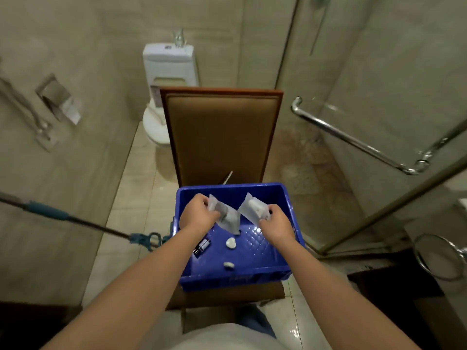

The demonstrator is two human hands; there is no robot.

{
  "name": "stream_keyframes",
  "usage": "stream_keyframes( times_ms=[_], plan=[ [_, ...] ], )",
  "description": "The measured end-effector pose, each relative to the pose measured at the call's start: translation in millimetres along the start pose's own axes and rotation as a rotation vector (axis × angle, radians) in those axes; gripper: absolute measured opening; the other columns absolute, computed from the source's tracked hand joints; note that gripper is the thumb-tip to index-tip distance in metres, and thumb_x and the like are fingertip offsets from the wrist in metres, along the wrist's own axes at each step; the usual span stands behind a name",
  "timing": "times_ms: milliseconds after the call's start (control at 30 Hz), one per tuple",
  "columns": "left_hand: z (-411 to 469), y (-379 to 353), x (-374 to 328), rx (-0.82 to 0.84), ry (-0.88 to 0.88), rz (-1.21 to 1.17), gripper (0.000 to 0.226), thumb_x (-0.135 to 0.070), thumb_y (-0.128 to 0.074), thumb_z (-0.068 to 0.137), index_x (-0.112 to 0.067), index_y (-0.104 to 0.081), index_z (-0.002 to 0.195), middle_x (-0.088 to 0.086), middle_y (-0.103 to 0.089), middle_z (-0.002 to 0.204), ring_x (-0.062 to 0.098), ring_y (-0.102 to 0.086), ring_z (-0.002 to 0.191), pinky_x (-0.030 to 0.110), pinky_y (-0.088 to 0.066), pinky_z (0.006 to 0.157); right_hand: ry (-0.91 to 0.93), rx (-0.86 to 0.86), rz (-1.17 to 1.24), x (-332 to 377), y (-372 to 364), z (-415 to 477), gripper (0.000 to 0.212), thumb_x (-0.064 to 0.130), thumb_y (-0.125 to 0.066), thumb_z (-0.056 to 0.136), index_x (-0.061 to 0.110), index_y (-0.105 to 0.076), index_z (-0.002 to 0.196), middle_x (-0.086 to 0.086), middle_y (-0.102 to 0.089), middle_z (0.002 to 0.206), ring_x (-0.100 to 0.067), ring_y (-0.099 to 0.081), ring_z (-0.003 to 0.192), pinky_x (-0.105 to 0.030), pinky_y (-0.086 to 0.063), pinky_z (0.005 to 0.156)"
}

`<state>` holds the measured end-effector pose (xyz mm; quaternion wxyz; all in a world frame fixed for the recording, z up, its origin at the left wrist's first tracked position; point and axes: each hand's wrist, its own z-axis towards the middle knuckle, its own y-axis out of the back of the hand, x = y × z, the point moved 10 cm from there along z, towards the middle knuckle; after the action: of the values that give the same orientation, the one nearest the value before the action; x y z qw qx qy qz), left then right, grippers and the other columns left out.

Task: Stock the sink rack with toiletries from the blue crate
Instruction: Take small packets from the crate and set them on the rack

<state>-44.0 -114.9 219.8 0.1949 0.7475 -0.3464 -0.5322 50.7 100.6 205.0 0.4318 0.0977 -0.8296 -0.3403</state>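
The blue crate stands on the seat of a brown chair in front of me. Over the crate, my left hand grips a clear sachet with something grey inside. My right hand pinches a second clear sachet by its lower edge. On the crate's floor lie a small dark bottle, a white heart-shaped soap and another small white piece. The sink rack is not in view.
A white toilet stands behind the chair. A mop handle slants in from the left towards the crate. To the right is a glass shower door with a chrome bar. A round chrome ring hangs at the far right.
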Motion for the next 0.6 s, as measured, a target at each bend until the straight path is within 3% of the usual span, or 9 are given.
stream_keyframes(
  times_ms=[167,267,333,467,600],
  plan=[
    [-17,-11,-44,0.104,-0.100,-0.289,0.011,-0.016,-0.065,0.089,-0.018,-0.055,0.094,0.001,-0.059,0.089,0.014,-0.055,0.075,0.026,-0.043,0.063,0.017,-0.112,0.131,1,46,-35,0.023,0.006,-0.049,0.091,0.022,-0.047,0.107,0.005,-0.055,0.092,-0.015,-0.056,0.081,-0.037,-0.050,0.071],
    [-31,-31,-61,0.208,-0.066,-0.437,0.010,-0.019,-0.060,0.095,-0.015,-0.061,0.104,0.004,-0.064,0.101,0.019,-0.060,0.096,0.033,-0.050,0.081,0.013,-0.190,0.210,-7,71,-55,0.025,0.006,-0.051,0.091,0.019,-0.050,0.113,0.001,-0.058,0.101,-0.017,-0.058,0.088,-0.029,-0.048,0.066],
    [-44,-45,-72,0.270,-0.061,-0.488,0.006,-0.020,-0.056,0.097,-0.019,-0.062,0.099,0.006,-0.066,0.103,0.024,-0.062,0.101,0.044,-0.051,0.093,0.006,-0.234,0.263,-15,85,-68,0.026,0.006,-0.052,0.091,0.018,-0.051,0.115,-0.001,-0.059,0.104,-0.014,-0.057,0.085,-0.025,-0.044,0.061],
    [-69,-74,-91,0.349,-0.095,-0.461,0.011,-0.024,-0.053,0.099,-0.018,-0.062,0.096,0.010,-0.068,0.102,0.028,-0.064,0.098,0.049,-0.051,0.095,-0.057,-0.331,0.324,-42,105,-96,0.025,0.007,-0.053,0.090,0.019,-0.052,0.112,0.000,-0.060,0.101,-0.016,-0.060,0.085,-0.033,-0.052,0.069],
    [-95,-112,-105,0.439,-0.134,-0.362,0.019,-0.024,-0.055,0.098,-0.008,-0.065,0.100,0.014,-0.068,0.102,0.031,-0.065,0.096,0.049,-0.053,0.092,-0.141,-0.420,0.342,-81,123,-127,0.023,0.005,-0.053,0.088,0.021,-0.051,0.104,0.001,-0.060,0.098,-0.018,-0.059,0.085,-0.032,-0.048,0.071]
  ],
)
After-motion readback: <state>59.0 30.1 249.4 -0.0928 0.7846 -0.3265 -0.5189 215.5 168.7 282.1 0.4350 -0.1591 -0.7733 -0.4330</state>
